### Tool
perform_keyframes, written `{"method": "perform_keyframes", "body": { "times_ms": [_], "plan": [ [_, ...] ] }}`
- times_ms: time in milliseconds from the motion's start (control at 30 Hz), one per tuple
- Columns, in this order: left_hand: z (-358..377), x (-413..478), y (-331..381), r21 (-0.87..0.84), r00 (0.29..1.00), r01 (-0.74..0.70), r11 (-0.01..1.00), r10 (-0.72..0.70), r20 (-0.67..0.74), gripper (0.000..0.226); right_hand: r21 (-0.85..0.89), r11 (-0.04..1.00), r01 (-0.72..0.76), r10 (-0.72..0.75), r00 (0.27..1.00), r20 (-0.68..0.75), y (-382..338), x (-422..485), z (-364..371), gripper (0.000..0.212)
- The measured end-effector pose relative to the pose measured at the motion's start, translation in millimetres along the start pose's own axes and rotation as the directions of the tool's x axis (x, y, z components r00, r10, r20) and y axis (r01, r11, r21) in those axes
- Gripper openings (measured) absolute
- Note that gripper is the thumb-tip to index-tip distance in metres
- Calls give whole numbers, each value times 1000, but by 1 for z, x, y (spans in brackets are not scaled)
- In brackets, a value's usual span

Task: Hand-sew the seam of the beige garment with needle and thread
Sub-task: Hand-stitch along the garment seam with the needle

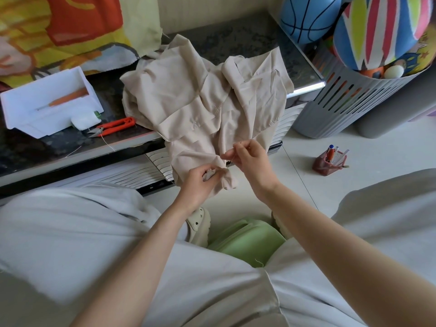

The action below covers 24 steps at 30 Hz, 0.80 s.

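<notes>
The beige garment (207, 95) lies crumpled on the dark counter (247, 41), with its lower part hanging over the front edge. My left hand (200, 182) pinches a bunched fold of the hanging fabric. Just above and to the right, my right hand (250, 156) has its thumb and fingers pinched together close to the cloth. Something thin shows at its fingertips, most likely the needle, too small to make out clearly. A white thread spool (85, 120) lies on the counter to the left.
Orange thread snips (115, 126) lie beside a white tray (35, 90) holding an orange-handled tool (68, 97). A grey slatted basket (349, 102) with balls stands at the right. A red pen holder (329, 161) sits on the floor. A green stool (247, 241) is between my knees.
</notes>
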<state>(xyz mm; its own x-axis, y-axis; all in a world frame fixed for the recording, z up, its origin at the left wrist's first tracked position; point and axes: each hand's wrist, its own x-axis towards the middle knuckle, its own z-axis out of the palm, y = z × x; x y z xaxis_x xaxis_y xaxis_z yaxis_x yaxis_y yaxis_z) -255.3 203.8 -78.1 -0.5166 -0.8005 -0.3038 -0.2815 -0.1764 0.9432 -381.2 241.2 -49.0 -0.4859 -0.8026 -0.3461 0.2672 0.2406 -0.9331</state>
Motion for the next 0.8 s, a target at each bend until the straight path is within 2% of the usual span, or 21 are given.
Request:
{"method": "perform_keyframes", "body": {
  "times_ms": [133, 233, 333, 433, 533, 800],
  "plan": [
    [1, -1, 1, 0, 1000, 9, 1000, -9, 24, 20, 102, 994, -26, 27, 1000, -12, 0, 2, -5, 21],
    [0, 0, -4, 61, 997, 35, 998, -39, 62, 9, -46, 999, -16, 16, 1000, -9, 2, 6, -12, 21],
    [0, 2, -11, 132, 992, 65, 989, -78, 96, 13, -199, 980, 13, -13, 1000, -2, 5, 12, -20, 21],
    [-1, 3, -15, 169, 992, 67, 983, -84, 98, 18, -353, 933, 64, -81, 996, -34, 9, 20, -30, 20],
    [-3, 3, -14, 144, 991, 62, 988, -78, 109, 11, -487, 871, 66, -124, 988, -88, 13, 27, -41, 18],
    [-5, 4, -11, 135, 996, 66, 989, -73, 49, 9, -637, 771, -19, -120, 977, -174, 27, 31, -61, 17]
  ]
}}
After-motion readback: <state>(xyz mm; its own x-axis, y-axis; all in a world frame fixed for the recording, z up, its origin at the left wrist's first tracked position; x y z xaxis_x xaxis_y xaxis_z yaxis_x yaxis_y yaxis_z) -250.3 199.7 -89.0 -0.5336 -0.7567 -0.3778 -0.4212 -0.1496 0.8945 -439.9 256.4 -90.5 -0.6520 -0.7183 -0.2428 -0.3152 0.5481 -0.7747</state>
